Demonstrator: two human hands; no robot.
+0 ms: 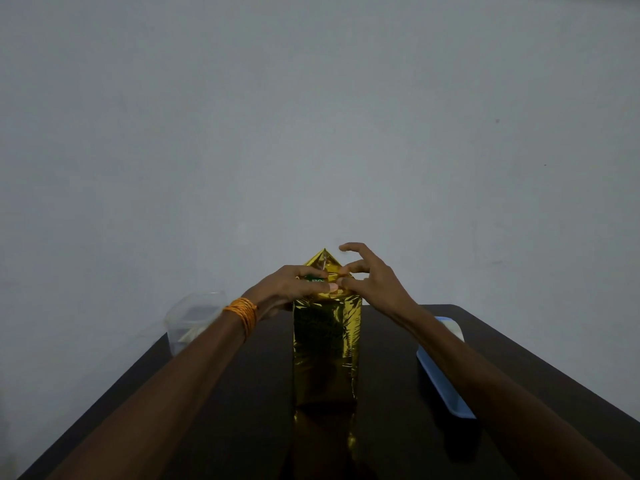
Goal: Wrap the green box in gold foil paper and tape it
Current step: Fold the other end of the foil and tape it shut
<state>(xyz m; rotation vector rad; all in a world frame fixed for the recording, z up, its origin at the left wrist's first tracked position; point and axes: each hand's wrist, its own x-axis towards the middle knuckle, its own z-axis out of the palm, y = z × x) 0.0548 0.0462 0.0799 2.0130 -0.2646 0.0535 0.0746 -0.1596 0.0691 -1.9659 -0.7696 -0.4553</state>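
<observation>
L hand (294, 283) grips box (314, 278) top, R hand (371, 279) pinches gold foil (325, 341).

Centre of surface (242, 393): taken by upright foil-wrapped box (325, 348); top closed off by left hand (294, 285) gripping it and right hand (370, 278) pinching its foil.
Far left corner: blocked by clear container (194, 320).
Right edge: blocked by long blue tray (440, 379).
Open lanes: bare strip between box and container, bare strip between box and tray, both crossed overhead by forearms (173, 393).
</observation>
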